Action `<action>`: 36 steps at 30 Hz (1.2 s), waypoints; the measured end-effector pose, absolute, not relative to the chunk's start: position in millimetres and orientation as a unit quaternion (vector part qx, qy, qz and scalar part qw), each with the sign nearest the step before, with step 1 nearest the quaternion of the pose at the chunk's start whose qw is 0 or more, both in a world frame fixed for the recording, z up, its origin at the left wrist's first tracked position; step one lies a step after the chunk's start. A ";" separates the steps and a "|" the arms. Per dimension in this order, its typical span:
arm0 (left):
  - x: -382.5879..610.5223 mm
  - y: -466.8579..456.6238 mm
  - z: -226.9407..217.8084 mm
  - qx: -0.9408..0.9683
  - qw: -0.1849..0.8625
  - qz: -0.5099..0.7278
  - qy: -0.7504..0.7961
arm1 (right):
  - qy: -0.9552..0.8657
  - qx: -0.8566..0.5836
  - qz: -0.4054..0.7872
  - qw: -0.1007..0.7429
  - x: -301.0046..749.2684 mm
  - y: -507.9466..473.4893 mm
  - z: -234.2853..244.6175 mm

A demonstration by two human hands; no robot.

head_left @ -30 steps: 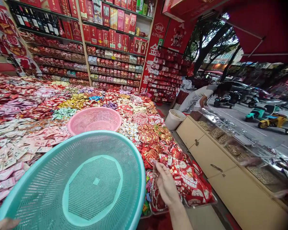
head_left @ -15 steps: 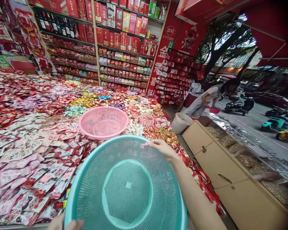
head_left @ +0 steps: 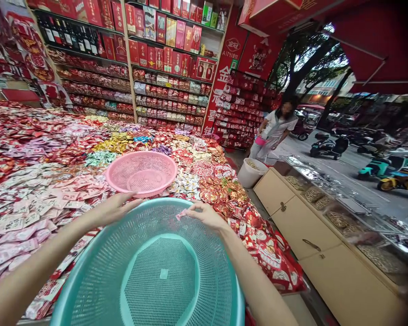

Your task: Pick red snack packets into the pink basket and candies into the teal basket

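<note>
A large teal mesh basket [head_left: 156,271] sits low in front of me, empty inside. My right hand [head_left: 206,213] hovers over its far rim, fingers pinched on a small pink wrapped candy [head_left: 181,214]. My left hand [head_left: 114,208] reaches across the basket's left rim, fingers stretched out and holding nothing, just short of a pink mesh basket [head_left: 141,173] resting on the candy display. Pink-and-white candy packets [head_left: 37,208] lie under my left arm.
A wide table is heaped with wrapped sweets, red packets [head_left: 265,249] at its right edge. Shelves of red boxes [head_left: 170,59] stand behind. A cream cabinet with trays of nuts [head_left: 326,226] runs along the right. A person [head_left: 275,129] stands by a white bucket [head_left: 251,172].
My left hand left the teal basket's near rim and reached forward toward the pink basket. My right hand stayed at the far rim with the pink candy. The person in the background straightened up.
</note>
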State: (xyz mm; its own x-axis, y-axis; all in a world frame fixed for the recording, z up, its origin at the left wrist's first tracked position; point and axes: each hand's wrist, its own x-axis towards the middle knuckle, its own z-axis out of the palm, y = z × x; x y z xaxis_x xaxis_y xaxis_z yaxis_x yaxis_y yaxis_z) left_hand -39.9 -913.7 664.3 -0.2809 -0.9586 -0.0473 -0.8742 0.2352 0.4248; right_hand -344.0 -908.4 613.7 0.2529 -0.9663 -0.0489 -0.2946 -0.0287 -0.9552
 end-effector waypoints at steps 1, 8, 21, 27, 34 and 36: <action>-56.5 -928.0 666.2 0.563 0.096 -0.200 -0.796 | 0.498 -0.635 -0.348 0.476 -341.6 -909.2 614.6; -105.6 -945.0 626.7 0.585 0.075 -0.118 -0.799 | 0.550 -0.649 -0.379 0.363 -331.7 -902.0 613.8; -89.5 -927.3 605.1 0.628 0.079 -0.090 -0.769 | 0.554 -0.530 -0.269 0.583 -276.2 -887.5 538.8; -87.3 -920.9 606.5 0.631 0.081 -0.092 -0.766 | 0.601 -0.461 -0.240 0.607 -275.9 -888.4 519.5; -76.9 -926.4 609.1 0.625 0.075 -0.106 -0.769 | 0.571 -0.545 -0.242 0.564 -281.4 -886.1 554.6; -61.3 -930.0 616.5 0.630 0.078 -0.111 -0.765 | 0.535 -0.572 -0.277 0.556 -291.2 -884.6 591.1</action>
State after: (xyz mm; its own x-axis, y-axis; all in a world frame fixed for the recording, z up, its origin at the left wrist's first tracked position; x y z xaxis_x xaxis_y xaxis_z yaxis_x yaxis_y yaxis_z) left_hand -61.3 -930.0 616.5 -0.1946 -0.9807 -0.0206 -0.9459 0.1820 0.2685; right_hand -291.2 -884.6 591.1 0.2732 -0.9207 -0.2787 -0.3047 0.1919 -0.9329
